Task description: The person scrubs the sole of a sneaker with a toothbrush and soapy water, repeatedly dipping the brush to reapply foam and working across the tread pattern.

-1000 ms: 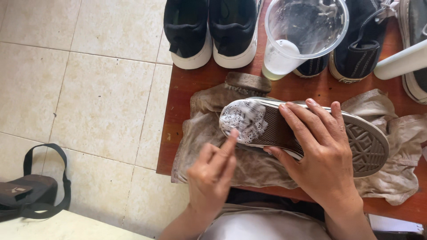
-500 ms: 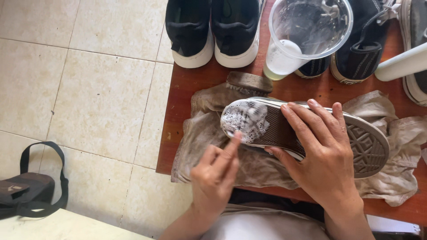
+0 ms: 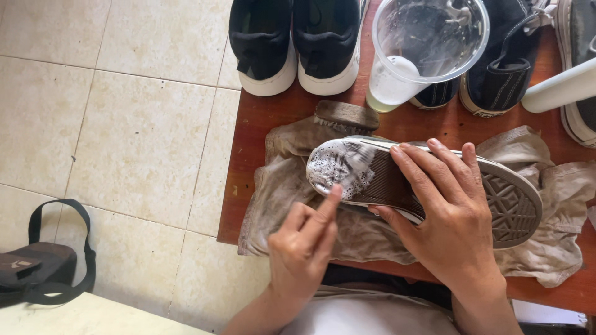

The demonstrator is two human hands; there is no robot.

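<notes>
Right hand (image 3: 453, 223) pins upturned shoe (image 3: 434, 186); left hand (image 3: 304, 248) scrubs its toe

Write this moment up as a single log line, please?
left hand: scrubbing soapy sole with brush | right hand: holding shoe sole-up | under: cloth | behind: plastic cup
</notes>
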